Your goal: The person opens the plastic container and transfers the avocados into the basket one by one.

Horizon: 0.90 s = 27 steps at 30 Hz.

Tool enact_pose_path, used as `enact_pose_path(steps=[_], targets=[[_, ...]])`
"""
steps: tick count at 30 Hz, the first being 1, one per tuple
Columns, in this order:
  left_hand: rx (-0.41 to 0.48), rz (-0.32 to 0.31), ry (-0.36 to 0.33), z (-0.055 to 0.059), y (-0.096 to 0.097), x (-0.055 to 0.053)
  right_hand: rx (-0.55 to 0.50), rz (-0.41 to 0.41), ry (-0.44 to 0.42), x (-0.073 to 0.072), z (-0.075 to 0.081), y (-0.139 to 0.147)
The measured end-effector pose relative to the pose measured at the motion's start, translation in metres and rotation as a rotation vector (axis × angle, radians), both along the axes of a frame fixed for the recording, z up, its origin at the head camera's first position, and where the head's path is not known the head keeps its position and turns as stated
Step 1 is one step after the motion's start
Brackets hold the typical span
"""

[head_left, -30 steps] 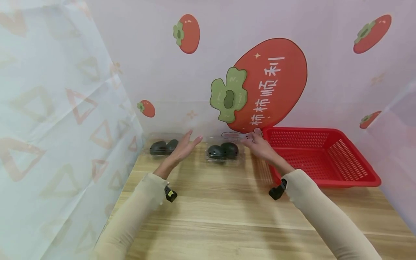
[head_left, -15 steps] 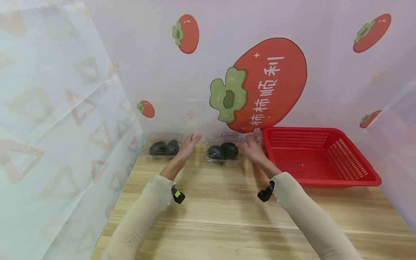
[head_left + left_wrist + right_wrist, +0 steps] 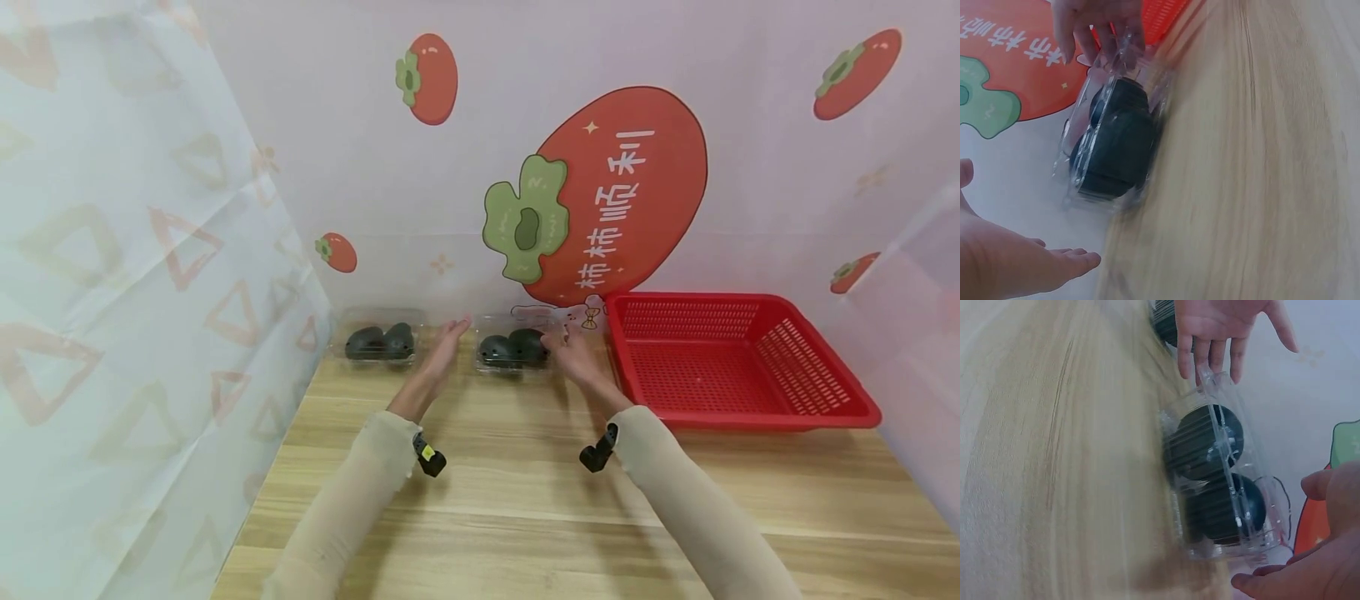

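Observation:
A clear plastic clamshell box (image 3: 486,320) lies on the table against the back wall, with dark green, rounded fruits like avocados (image 3: 498,351) inside. Beside its left end is my left hand (image 3: 441,354), thumb raised and fingers extended; the left wrist view shows a gap between this hand and the box. At the box's right end is my right hand (image 3: 572,354), its extended fingers right by the corner. Neither hand curls round anything. A second clear box (image 3: 378,315) of similar dark fruits (image 3: 365,342) stands left of my left hand.
A red perforated plastic basket (image 3: 757,421) stands at the back right, just beyond my right hand. The wooden table (image 3: 517,533) runs up to a pale wall cloth (image 3: 390,192) printed with persimmons. Another cloth (image 3: 150,350) hangs along the left side.
Both hands have moved inward toward the middle box, the left going right and the right going left. The boxes and the basket stay where they were.

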<state>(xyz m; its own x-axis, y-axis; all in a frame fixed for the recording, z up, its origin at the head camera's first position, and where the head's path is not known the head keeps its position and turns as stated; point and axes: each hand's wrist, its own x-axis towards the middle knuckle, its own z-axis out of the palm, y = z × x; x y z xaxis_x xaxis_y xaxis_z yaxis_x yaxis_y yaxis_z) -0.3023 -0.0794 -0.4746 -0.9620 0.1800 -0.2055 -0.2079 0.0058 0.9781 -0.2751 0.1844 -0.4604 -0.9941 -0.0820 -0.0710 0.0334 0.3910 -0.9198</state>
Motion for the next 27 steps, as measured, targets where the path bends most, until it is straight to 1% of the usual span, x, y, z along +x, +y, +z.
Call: enact_pose_path(steps=[2,7,11,14,19,21,24,25,27], targets=[[0.056,0.006,-0.009,-0.003,0.003,-0.002,-0.011,-0.011,-0.006,-0.002,-0.004,0.000],[0.139,0.032,-0.017,-0.010,0.011,-0.005,-0.025,-0.022,-0.029,-0.005,-0.017,0.004],[0.199,0.038,-0.021,-0.011,0.017,-0.005,-0.064,-0.044,-0.038,-0.007,-0.028,0.006],[0.211,0.048,-0.024,-0.014,0.021,-0.006,-0.111,-0.057,-0.027,-0.010,-0.034,0.005],[0.188,0.066,-0.042,-0.021,0.027,-0.008,-0.208,-0.095,-0.035,-0.013,-0.042,0.001],[0.185,0.055,-0.049,-0.023,0.028,-0.007,-0.243,-0.119,-0.035,-0.014,-0.044,-0.001],[0.206,0.045,-0.055,-0.023,0.029,-0.007,-0.294,-0.151,-0.025,-0.016,-0.046,-0.005],[0.206,0.053,-0.051,-0.022,0.030,-0.007,-0.314,-0.158,-0.027,-0.017,-0.046,-0.006],[0.219,0.050,-0.057,-0.020,0.032,-0.007,-0.360,-0.170,-0.033,-0.017,-0.045,-0.007]])
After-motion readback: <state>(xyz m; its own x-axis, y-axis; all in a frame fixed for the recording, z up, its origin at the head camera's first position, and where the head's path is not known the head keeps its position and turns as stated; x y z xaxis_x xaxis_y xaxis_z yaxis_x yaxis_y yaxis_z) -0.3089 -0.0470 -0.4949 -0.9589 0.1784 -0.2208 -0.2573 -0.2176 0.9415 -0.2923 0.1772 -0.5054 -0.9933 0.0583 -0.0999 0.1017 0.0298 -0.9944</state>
